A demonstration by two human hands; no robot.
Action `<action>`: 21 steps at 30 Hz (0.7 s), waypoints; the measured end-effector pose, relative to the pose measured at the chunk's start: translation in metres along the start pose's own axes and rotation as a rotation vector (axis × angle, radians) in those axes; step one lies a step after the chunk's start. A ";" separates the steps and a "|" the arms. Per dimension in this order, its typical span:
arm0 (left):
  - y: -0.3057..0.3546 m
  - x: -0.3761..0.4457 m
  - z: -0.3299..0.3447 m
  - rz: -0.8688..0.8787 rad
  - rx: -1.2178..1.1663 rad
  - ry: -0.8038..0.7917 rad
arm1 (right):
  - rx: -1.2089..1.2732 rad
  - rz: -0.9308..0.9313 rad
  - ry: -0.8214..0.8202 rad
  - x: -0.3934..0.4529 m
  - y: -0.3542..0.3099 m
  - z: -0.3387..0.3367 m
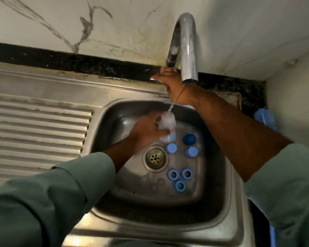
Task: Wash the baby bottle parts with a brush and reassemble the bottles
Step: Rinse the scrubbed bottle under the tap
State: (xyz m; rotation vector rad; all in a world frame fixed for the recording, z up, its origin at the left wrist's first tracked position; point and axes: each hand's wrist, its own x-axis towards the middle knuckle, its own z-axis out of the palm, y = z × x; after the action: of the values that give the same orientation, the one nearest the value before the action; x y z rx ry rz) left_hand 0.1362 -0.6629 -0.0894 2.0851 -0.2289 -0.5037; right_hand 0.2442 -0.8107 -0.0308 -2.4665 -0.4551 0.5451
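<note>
**Bottle rinsed under the running tap**

Sink [235,202] of steel holds everything, so loose parts stay beside its drain [155,158]: three blue rings [180,185] nearer the camera, three blue caps [189,139] farther. Right hand [169,82] is curled on the tap's handle beneath the faucet [189,50], likely regulating flow. Left hand [146,132] grips a clear bottle [167,125] in the stream, above the drain's far side.

Pretty dim and murky overall, soft all over. Glare runs down the tap [188,50], the sink [103,111] walls go dark at the near side. Left hand [146,132] is motion-blurred, and wide-angle bending warps the edges
</note>
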 end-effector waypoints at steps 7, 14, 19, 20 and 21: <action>0.001 0.006 0.011 -0.040 0.045 0.114 | 0.371 0.030 0.136 0.000 -0.005 0.002; -0.004 0.007 0.023 -0.028 0.035 0.241 | 0.394 0.038 0.307 -0.012 -0.009 -0.008; 0.008 0.001 0.000 0.082 0.224 0.175 | 0.846 0.121 0.459 -0.035 -0.006 0.001; 0.014 -0.002 -0.008 0.110 0.434 0.131 | 0.900 0.118 0.500 -0.037 -0.009 0.004; 0.020 -0.005 -0.016 0.153 0.687 0.084 | 0.945 0.147 0.534 -0.039 -0.010 0.006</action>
State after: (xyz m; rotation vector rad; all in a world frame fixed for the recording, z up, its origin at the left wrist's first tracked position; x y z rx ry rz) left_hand 0.1398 -0.6597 -0.0637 2.7171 -0.5703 -0.2585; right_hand 0.2060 -0.8163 -0.0184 -1.6195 0.1853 0.0806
